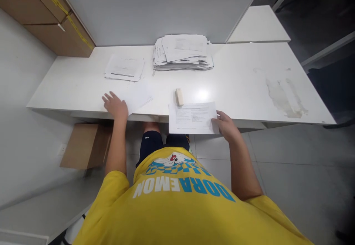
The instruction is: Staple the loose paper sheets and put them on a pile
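Note:
My right hand (225,126) pinches the right edge of a printed sheet of paper (191,121), which overhangs the table's front edge. At the sheet's top edge is a small beige oblong object that looks like a stapler (179,97). My left hand (115,106) rests on the table near its front edge, fingers spread. Beside that hand lies a mostly blank white sheet (138,96); whether the thumb touches it, I cannot tell. Behind this sheet sits a thin pile of printed papers (124,68).
A tall stack of papers (183,52) stands at the back against a grey panel (158,8). Cardboard boxes (74,34) fill the back left corner, and another box (83,145) is below the table. The white table (238,78) has a stained patch (285,97) at right.

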Demonstrator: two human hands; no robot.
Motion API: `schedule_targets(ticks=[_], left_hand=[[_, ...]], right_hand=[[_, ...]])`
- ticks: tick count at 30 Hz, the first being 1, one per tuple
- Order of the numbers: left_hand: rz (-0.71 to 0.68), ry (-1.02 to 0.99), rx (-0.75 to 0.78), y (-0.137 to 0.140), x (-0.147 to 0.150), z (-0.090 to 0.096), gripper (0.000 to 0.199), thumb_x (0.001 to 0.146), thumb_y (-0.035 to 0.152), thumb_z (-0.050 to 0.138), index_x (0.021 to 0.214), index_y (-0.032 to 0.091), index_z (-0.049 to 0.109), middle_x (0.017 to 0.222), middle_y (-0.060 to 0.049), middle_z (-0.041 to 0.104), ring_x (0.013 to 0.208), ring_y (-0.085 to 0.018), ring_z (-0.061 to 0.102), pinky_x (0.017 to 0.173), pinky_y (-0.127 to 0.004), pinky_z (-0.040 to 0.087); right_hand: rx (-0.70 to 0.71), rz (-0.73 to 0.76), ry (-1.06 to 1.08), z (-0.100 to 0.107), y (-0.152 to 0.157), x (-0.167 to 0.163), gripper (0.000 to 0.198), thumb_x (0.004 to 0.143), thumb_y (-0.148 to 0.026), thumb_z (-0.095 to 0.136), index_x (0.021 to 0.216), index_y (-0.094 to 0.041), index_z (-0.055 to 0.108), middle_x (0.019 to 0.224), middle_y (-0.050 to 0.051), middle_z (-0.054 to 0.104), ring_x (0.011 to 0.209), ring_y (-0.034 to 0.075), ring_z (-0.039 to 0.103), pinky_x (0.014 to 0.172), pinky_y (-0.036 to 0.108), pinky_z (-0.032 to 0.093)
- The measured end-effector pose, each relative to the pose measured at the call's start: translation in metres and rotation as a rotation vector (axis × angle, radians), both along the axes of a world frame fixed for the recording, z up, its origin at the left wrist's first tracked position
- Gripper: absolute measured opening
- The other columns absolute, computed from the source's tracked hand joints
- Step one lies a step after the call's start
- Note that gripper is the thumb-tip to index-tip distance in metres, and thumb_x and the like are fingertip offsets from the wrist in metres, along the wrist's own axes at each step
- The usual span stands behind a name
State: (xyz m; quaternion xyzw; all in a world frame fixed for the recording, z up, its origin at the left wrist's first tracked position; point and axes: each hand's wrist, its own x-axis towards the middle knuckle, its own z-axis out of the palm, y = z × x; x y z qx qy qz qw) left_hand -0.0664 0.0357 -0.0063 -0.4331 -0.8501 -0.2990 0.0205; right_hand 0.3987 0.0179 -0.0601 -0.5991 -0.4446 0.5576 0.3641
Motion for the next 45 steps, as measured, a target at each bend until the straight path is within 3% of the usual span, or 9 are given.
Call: schedule_targets(ticks=[3, 6, 8, 15, 25, 34, 37, 40, 45], left_hand=[[-0.339, 0.144, -0.071, 0.005, 0.070, -0.003, 0.059, 0.099, 0.040, 0.044, 0.145, 0.003, 0.045, 0.158, -0.021, 0.037, 0.152, -0.039, 0.020, 0.123, -0.061, 0.019], [-0.769, 0.131, -0.105, 0.009, 0.150, -0.010, 0.049, 0.102, 0.033, 0.036, 0.146, 0.013, 0.048, 0.156, -0.012, 0.044, 0.151, -0.028, 0.028, 0.124, -0.046, 0.027], [-0.903, 0.077, -0.102, 0.017, 0.189, -0.016, 0.050, 0.104, 0.035, 0.035, 0.149, 0.017, 0.046, 0.158, -0.008, 0.042, 0.152, -0.026, 0.027, 0.124, -0.044, 0.027], [-0.868, -0.110, -0.260, 0.052, 0.208, -0.024, 0.050, 0.107, 0.036, 0.020, 0.151, 0.025, 0.043, 0.167, -0.001, 0.022, 0.154, -0.026, 0.021, 0.126, -0.048, 0.018], [-0.888, 0.038, -0.280, 0.042, 0.206, -0.022, 0.052, 0.106, 0.031, 0.018, 0.155, 0.026, 0.036, 0.167, 0.001, 0.021, 0.155, -0.024, 0.016, 0.126, -0.047, 0.018], [-0.848, -0.013, -0.290, 0.050, 0.199, -0.017, 0.053, 0.106, 0.038, 0.021, 0.155, 0.027, 0.036, 0.166, -0.004, 0.025, 0.153, -0.030, 0.025, 0.122, -0.060, 0.020], [-0.874, -0.046, -0.235, 0.047, 0.193, -0.019, 0.057, 0.105, 0.044, 0.022, 0.158, 0.023, 0.027, 0.168, -0.009, 0.016, 0.153, -0.029, 0.023, 0.122, -0.057, 0.021], [-0.871, -0.071, -0.177, 0.044, 0.187, -0.025, 0.060, 0.105, 0.048, 0.021, 0.158, 0.020, 0.026, 0.168, -0.011, 0.013, 0.152, -0.028, 0.027, 0.123, -0.052, 0.022], [-0.816, -0.147, -0.126, 0.044, 0.184, -0.034, 0.057, 0.105, 0.047, 0.022, 0.151, 0.019, 0.041, 0.162, -0.011, 0.032, 0.150, -0.026, 0.033, 0.124, -0.048, 0.025]], right_hand=[[-0.026, -0.004, -0.043, 0.003, 0.003, 0.008, 0.045, 0.068, -0.036, 0.067, 0.111, -0.023, 0.064, 0.094, 0.007, 0.073, 0.086, 0.027, 0.068, 0.080, 0.044, 0.054], [-0.032, -0.054, -0.085, 0.005, 0.007, 0.020, 0.047, 0.065, -0.032, 0.069, 0.111, -0.021, 0.063, 0.088, 0.006, 0.072, 0.082, 0.028, 0.067, 0.077, 0.044, 0.053], [-0.036, -0.064, -0.086, 0.006, 0.009, 0.027, 0.052, 0.064, -0.032, 0.071, 0.114, -0.021, 0.063, 0.087, 0.006, 0.071, 0.080, 0.028, 0.067, 0.075, 0.044, 0.053], [-0.022, -0.036, 0.022, 0.001, 0.006, 0.032, 0.056, 0.070, -0.035, 0.071, 0.124, -0.026, 0.057, 0.100, 0.006, 0.072, 0.090, 0.026, 0.069, 0.078, 0.041, 0.055], [0.072, -0.009, 0.090, -0.006, 0.000, 0.017, 0.051, 0.075, -0.035, 0.065, 0.124, -0.025, 0.058, 0.107, 0.006, 0.073, 0.100, 0.026, 0.068, 0.086, 0.041, 0.055], [0.456, -0.069, -0.633, 0.067, -0.024, 0.005, 0.051, 0.087, -0.027, 0.046, 0.137, -0.022, 0.056, 0.116, 0.013, 0.068, 0.103, 0.029, 0.064, 0.090, 0.046, 0.052], [0.633, -0.261, -0.727, 0.095, 0.004, 0.012, 0.049, 0.089, -0.026, 0.043, 0.136, -0.020, 0.055, 0.119, 0.015, 0.065, 0.108, 0.031, 0.062, 0.095, 0.049, 0.049], [0.744, -0.362, -0.634, 0.114, 0.069, 0.013, 0.050, 0.088, -0.024, 0.043, 0.137, -0.020, 0.052, 0.120, 0.014, 0.063, 0.112, 0.030, 0.060, 0.097, 0.049, 0.048], [0.666, -0.156, -0.143, 0.119, 0.226, -0.025, 0.051, 0.077, -0.022, 0.056, 0.128, -0.023, 0.053, 0.115, 0.009, 0.065, 0.105, 0.023, 0.062, 0.092, 0.041, 0.052]])
